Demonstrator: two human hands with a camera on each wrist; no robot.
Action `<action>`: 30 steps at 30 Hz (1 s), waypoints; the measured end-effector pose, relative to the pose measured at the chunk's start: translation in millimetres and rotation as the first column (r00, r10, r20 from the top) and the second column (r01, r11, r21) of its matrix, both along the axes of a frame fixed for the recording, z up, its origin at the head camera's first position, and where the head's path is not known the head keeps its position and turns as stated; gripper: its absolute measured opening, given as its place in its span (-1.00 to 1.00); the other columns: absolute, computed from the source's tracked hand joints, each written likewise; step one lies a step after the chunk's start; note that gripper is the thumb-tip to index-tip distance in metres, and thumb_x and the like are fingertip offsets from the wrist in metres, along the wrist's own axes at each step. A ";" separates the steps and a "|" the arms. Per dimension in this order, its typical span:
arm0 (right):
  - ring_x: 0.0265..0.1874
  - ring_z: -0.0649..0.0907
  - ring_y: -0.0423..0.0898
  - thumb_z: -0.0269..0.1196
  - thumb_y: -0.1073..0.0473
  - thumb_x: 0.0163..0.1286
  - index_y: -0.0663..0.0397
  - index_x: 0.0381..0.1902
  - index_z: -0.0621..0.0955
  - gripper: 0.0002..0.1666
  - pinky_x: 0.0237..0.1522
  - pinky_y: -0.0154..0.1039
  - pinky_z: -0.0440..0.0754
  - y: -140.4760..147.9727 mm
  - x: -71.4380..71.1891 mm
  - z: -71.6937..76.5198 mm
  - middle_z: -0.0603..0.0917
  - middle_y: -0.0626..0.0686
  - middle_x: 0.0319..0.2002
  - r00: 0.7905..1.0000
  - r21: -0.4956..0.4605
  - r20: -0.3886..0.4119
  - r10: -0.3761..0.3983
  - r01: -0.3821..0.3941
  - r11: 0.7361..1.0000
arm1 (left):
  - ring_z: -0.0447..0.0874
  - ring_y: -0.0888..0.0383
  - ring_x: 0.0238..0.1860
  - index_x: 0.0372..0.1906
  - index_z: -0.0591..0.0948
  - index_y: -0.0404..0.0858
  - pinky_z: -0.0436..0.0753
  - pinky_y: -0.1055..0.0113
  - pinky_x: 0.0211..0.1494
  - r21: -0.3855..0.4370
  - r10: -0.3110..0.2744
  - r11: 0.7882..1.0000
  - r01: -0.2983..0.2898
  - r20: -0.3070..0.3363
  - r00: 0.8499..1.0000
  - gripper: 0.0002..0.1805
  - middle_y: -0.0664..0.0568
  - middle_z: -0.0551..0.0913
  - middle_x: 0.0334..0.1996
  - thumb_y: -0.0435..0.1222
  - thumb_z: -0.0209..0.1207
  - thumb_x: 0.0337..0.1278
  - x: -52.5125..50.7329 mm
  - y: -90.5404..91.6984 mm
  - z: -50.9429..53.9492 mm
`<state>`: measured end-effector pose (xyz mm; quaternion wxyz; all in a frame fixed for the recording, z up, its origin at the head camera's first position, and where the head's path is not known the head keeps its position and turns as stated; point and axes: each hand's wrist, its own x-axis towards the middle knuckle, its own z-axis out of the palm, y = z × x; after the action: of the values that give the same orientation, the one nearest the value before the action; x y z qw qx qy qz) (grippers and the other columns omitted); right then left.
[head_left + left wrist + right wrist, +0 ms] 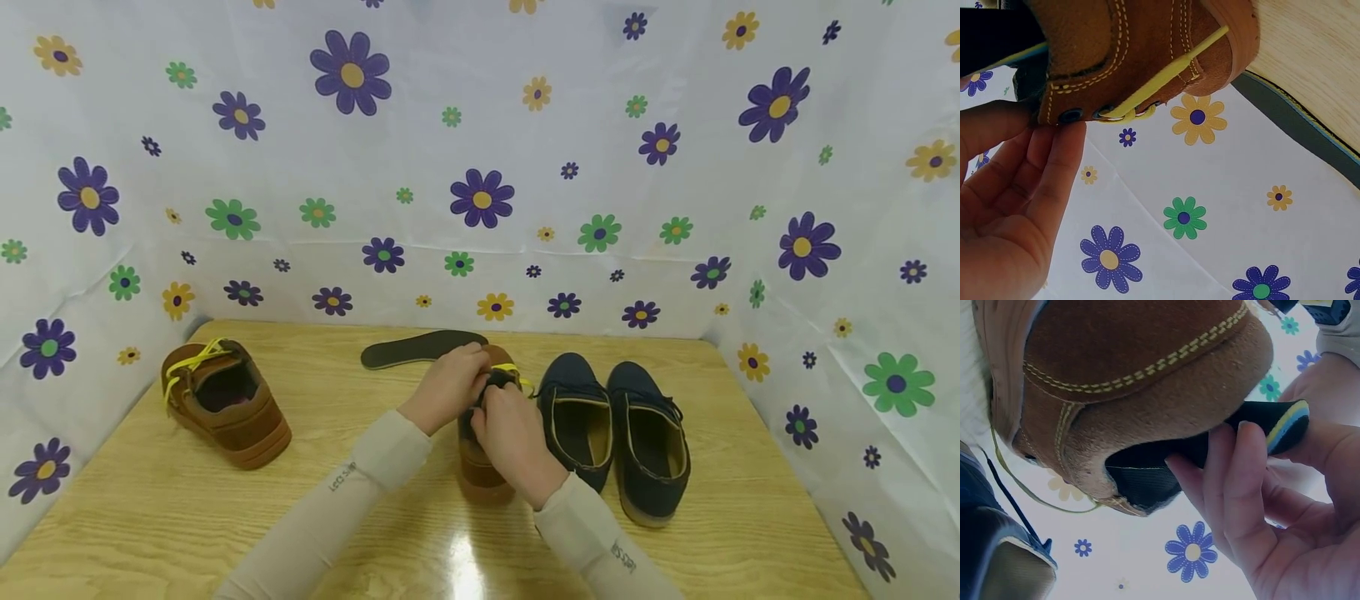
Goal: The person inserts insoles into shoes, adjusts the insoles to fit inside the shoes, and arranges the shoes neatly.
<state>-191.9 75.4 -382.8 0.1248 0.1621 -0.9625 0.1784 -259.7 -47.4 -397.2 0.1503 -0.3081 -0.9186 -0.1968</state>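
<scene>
A brown shoe [486,482] with yellow laces [1154,84] stands mid-table, its toe pointing away from me. My left hand [450,387] pinches the edge of its opening beside the eyelets, thumb inside and fingers outside. Between the thumb and fingers of my right hand [517,437] is a black insole [1286,422] with a yellow and blue layered edge. Part of this insole is inside the shoe's opening, and the shoe hides its far end. A second dark insole [412,348] lies flat on the table behind my left hand.
Another brown shoe [232,408] with yellow laces sits at the left of the wooden table [360,517]. Close on the right stand two navy shoes [572,375] [656,467]. A white flowered cloth [420,142] walls the back and sides.
</scene>
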 end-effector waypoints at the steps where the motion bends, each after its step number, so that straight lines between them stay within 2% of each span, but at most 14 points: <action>1: -0.61 0.55 -0.01 0.29 0.22 0.28 0.13 -0.56 0.53 -0.76 -0.64 -0.20 0.48 0.3 -0.8 -0.5 0.52 0.11 -0.55 1.000 -0.007 0.003 0.000 0.000 1.000 | 0.39 0.11 -0.47 -0.50 0.50 -0.24 0.44 0.30 -0.37 0.000 -0.001 1.000 0.001 -0.003 1.000 -0.81 0.01 0.45 -0.48 -0.50 0.19 0.16 0.0 0.1 0.3; 11: -0.70 0.47 -0.16 0.29 0.25 0.25 0.08 -0.64 0.55 -0.73 -0.66 -0.33 0.39 8.4 -16.3 -12.8 0.51 -0.04 -0.66 0.998 -0.174 0.048 0.028 -0.019 0.985 | 0.43 0.10 -0.45 -0.47 0.52 -0.27 0.49 0.27 -0.34 0.003 -0.017 1.000 0.017 -0.014 1.000 -0.84 0.00 0.46 -0.46 -0.51 0.20 0.13 -0.1 0.4 0.8; 17: -0.78 0.43 -0.22 0.28 0.26 0.25 0.08 -0.66 0.57 -0.73 -0.73 -0.39 0.33 7.5 -20.8 -17.3 0.48 -0.08 -0.73 0.987 -0.264 0.149 0.059 -0.017 0.964 | 0.44 0.09 -0.44 -0.46 0.54 -0.27 0.52 0.26 -0.33 0.014 -0.008 1.000 0.008 0.007 1.000 -0.86 0.00 0.47 -0.45 -0.51 0.19 0.15 -0.6 0.4 1.8; 20: -0.80 0.40 -0.23 0.30 0.26 0.22 0.08 -0.68 0.59 -0.72 -0.72 -0.39 0.31 6.4 -21.4 -21.7 0.48 -0.09 -0.76 0.984 -0.242 0.157 0.081 -0.041 0.969 | 0.46 0.09 -0.43 -0.45 0.55 -0.27 0.53 0.25 -0.32 0.016 -0.004 1.000 0.004 0.014 1.000 -0.86 -0.01 0.48 -0.44 -0.49 0.19 0.16 -0.4 0.0 1.6; 25: -0.80 0.35 -0.26 0.35 0.24 0.18 0.03 -0.73 0.60 -0.69 -0.69 -0.39 0.26 4.9 -20.7 -29.7 0.46 -0.14 -0.78 0.987 -0.172 0.122 0.105 -0.084 0.982 | 0.48 0.08 -0.41 -0.44 0.56 -0.26 0.55 0.25 -0.30 0.016 -0.004 1.000 0.004 0.017 1.000 -0.88 -0.01 0.50 -0.43 -0.47 0.20 0.17 1.3 -0.3 1.7; 30: -0.89 0.21 -0.31 0.35 0.23 0.18 0.00 -0.91 0.43 -0.47 -0.77 -0.43 0.09 4.9 -19.8 -30.2 0.23 -0.20 -0.90 0.984 -0.177 0.144 0.108 -0.082 0.981 | 0.46 0.09 -0.43 -0.45 0.56 -0.26 0.53 0.26 -0.32 0.016 -0.008 1.000 0.008 0.004 1.000 -0.87 -0.01 0.49 -0.44 -0.47 0.21 0.17 1.6 0.0 0.9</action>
<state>-211.7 80.3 -413.0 0.0555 0.1826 -0.9416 0.2775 -258.0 -47.4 -396.3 0.1501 -0.3104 -0.9159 -0.2056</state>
